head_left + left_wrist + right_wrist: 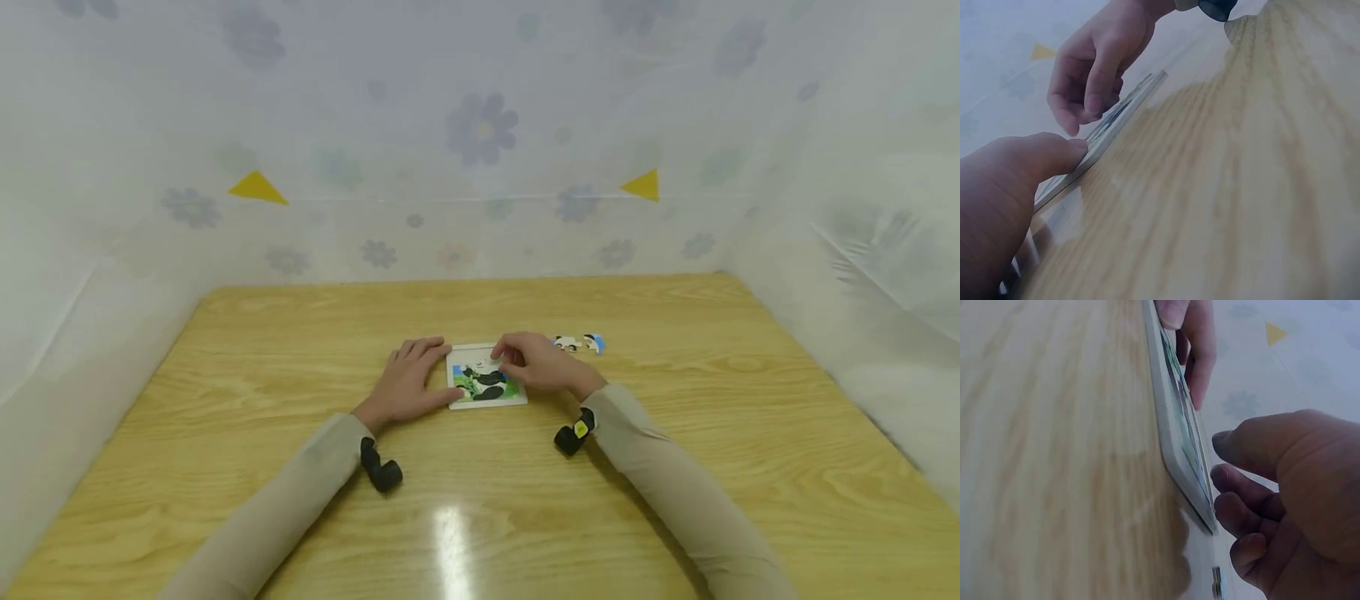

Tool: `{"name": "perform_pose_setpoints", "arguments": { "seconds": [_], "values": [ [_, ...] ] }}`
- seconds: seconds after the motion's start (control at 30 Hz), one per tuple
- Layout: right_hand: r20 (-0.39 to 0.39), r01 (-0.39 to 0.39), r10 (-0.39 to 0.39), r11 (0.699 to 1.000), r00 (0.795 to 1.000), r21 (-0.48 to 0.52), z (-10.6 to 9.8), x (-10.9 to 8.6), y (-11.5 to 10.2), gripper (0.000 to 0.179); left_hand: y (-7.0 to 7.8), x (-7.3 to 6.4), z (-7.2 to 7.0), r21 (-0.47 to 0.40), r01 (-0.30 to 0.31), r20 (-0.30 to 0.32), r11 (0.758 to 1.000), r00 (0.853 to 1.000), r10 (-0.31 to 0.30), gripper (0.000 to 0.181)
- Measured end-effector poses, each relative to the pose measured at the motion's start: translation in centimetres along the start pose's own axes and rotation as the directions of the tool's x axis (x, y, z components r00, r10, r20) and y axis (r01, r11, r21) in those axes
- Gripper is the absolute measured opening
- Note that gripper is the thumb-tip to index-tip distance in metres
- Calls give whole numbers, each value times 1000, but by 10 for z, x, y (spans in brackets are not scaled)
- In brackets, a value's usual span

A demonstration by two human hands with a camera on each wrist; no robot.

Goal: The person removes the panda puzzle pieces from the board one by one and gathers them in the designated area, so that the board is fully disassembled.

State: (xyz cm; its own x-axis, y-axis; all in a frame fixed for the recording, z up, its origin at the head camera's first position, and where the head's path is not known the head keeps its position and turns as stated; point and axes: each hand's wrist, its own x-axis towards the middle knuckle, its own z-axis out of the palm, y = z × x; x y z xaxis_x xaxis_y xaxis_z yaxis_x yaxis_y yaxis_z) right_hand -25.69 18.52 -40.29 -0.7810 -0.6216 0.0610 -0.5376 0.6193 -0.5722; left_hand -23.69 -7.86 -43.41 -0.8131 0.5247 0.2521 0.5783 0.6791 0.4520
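Note:
A small white-framed panda jigsaw puzzle (486,403) lies on the table between the two hands. My left hand (408,383) rests at its left side, fingers stretched along the upper corner and the thumb on the lower left rim. Over the puzzle's right part hovers my right hand (543,364), its fingers loosely bent. In the right wrist view a gap shows between thumb (1250,447) and fingers, with no piece visible there. The assembled part shows a panda's black and white body, green leaves and grass; the upper area looks pale.
Two loose puzzle pieces, one with a panda face (566,342) and one blue-edged (595,342), lie beyond the right hand. A wood-grain table (480,467) spreads all round. White flowered sheeting (480,225) with yellow triangles hangs behind and at both sides.

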Motion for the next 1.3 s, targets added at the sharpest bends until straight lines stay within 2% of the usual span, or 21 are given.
{"name": "perform_pose_setpoints", "arguments": {
  "seconds": [0.27, 0.4, 0.63, 0.97, 1.17, 1.3],
  "values": [
    [86, 48, -47, 999, 995, -5, 7, 16, -13, 26, 0, 2, -2, -8, 16, 15, 1000, 1000, -15, 75],
    [115, 44, -40, 998, 993, -34, 10, 24, -18, 32, -2, 3, -4, -6, 24, 9, 1000, 1000, -24, 74],
    [156, -25, 28, 999, 987, -22, 9, 34, -23, 31, -5, 3, -5, -17, 25, 0, 1000, 1000, -25, 74],
    [225, -124, 116, 992, 967, 24, 5, 40, -30, 27, -5, 2, -1, -38, 25, -13, 999, 1000, -26, 72],
    [224, -121, 102, 990, 969, 71, 5, 36, -30, 27, -3, 1, 1, -38, 27, -11, 999, 1000, -28, 72],
    [197, -145, 123, 984, 973, 103, 3, 33, -30, 27, -1, 2, 1, -45, 22, -17, 999, 1000, -23, 72]
  ]
}}
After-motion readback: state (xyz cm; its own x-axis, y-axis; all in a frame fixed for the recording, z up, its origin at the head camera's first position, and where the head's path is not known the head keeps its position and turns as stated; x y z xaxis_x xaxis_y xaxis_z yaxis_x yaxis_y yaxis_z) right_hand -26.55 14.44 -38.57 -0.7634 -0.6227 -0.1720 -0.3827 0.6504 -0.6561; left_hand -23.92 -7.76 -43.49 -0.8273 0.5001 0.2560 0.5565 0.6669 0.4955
